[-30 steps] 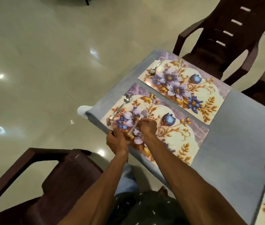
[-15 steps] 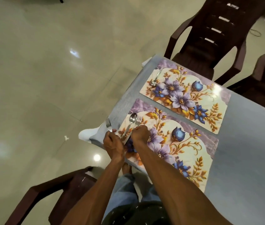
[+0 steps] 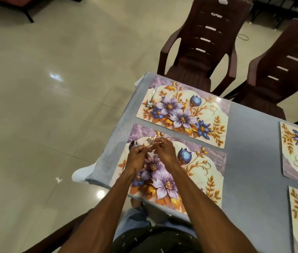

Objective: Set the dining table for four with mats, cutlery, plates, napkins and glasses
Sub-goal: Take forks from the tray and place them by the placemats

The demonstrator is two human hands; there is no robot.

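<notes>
Head view, looking down over the person's forearms: both hands have lifted off the near floral mat (image 3: 195, 172) and come together above its far left corner. A second ago a spoon and fork lay on that mat's left side while the hands worked low at its near edge; now the cutlery is up in the fingers. The left hand (image 3: 137, 157) has its grip curled round a spoon (image 3: 132, 144) and what looks like a second piece, too blurred to name. The right hand (image 3: 164, 152) pinches a fork (image 3: 152, 140) by its handle, tines pointing away from the person.

So the near mat is bare of cutlery for the moment, and I'd judge the person is sorting the pieces before laying them down properly. Just beyond the near mat, the second mat (image 3: 208, 110) carries one spoon (image 3: 151, 101) at its left end. Two more mats (image 3: 290, 143) lie well to the right of the near mat on the grey counter (image 3: 250, 161). No plates, napkins or glasses show, so the setting is at an early stage.
</notes>
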